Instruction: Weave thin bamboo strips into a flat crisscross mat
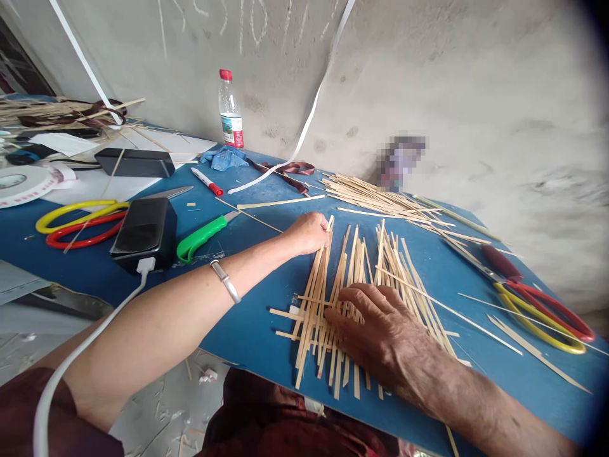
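A partly woven mat of thin bamboo strips (311, 298) lies on the blue table, with long strips fanned away from me and several crossing strips (284, 313) near the front. My left hand (308, 233), a silver bracelet on its wrist, is closed in a pinch at the far ends of the leftmost long strips. My right hand (375, 320) rests palm down across the middle of the weave, fingers spread, hiding part of the crossings. To its right, one loose strip (451, 311) lies slanted over the fanned ends.
A pile of bamboo strips (375, 198) lies behind the mat. Scissors (537, 304) are at right; a green-handled knife (202, 238), black device with cable (145, 231), second scissors (85, 222), red-capped marker (207, 182) and bottle (231, 114) are left. A wall (451, 82) stands behind.
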A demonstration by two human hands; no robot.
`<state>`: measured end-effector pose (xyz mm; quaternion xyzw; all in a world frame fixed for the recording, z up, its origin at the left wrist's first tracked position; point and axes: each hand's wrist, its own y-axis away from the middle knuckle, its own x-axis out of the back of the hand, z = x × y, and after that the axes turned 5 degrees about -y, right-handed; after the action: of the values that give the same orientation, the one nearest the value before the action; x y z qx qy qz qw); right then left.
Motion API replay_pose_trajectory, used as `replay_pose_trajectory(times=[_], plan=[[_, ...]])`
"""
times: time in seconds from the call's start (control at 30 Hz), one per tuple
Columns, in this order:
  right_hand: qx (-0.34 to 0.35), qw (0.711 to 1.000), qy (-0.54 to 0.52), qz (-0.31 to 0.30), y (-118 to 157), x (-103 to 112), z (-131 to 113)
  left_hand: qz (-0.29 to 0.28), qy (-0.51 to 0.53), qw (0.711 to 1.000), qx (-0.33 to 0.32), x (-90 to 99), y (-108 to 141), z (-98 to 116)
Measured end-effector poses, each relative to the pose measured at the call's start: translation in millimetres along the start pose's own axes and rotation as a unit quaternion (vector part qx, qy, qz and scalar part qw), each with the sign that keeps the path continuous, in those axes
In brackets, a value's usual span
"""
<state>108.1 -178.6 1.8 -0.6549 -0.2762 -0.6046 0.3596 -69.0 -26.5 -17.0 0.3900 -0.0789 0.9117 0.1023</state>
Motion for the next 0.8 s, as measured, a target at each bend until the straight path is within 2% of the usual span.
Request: replay_pose_trajectory(times=[0.13,0.3,0.53,0.8], plan=[[0.007,0.999,-0.039,-0.035,-1.1,7.6,-0.9,0.001,-0.004,1.000,-0.002,-0.2,-0.4,-0.8],[0.023,0.998,-0.062,-0.017,2.9,6.9,-4.1,0.000,-0.004,1.000,-0.002,-0.1,-1.1,-1.2],[0.032,0.994,-0.081,-0.058,5.4,7.5,-4.5,0.002,0.000,1.000,0.002,0.2,-0.6,0.0],[0.032,0.993,-0.101,-0.056,5.8,7.8,-1.2,0.010,-0.010,1.000,-0.009,-1.9,-1.5,-2.2]])
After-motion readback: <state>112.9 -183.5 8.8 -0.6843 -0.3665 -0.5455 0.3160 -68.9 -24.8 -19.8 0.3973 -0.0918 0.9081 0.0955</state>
